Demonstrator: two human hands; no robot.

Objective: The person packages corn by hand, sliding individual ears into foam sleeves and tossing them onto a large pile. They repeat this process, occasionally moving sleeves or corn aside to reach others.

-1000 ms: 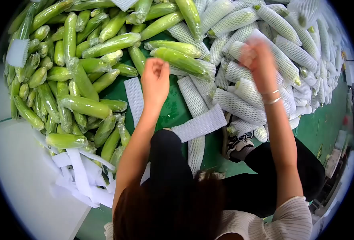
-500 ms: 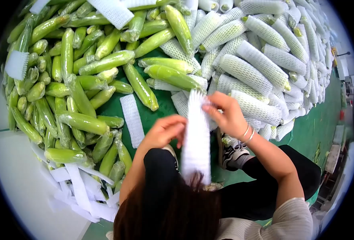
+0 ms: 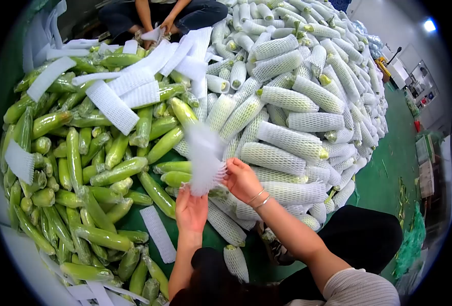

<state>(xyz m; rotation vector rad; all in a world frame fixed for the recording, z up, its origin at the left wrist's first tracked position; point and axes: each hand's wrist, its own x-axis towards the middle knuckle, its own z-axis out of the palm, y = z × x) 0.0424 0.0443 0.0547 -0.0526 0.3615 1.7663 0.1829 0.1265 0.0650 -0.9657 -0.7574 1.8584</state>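
A white foam net sleeve (image 3: 203,155), blurred by motion, stands up between my hands at the middle. My right hand (image 3: 242,179) pinches its fringed lower right edge, with a bracelet at the wrist. Beneath the sleeve is my left hand (image 3: 191,209), palm up with fingers partly raised; whether it grips the sleeve is unclear. Just left of the sleeve lie film-wrapped green vegetables (image 3: 172,167). To the right, a large heap of vegetables in white foam nets (image 3: 274,157) reaches close to my right hand.
Another person's hands (image 3: 166,25) work at the far side, above the green pile. Loose flat foam sleeves (image 3: 113,106) lie on that pile, and one (image 3: 157,233) rests on the green floor (image 3: 384,176). My knee (image 3: 361,234) is at the lower right.
The view has tilted up, bringing the other person into sight. The sleeve, earlier hanging down between my hands, now points upward, with my left hand below it and my right at its lower edge.
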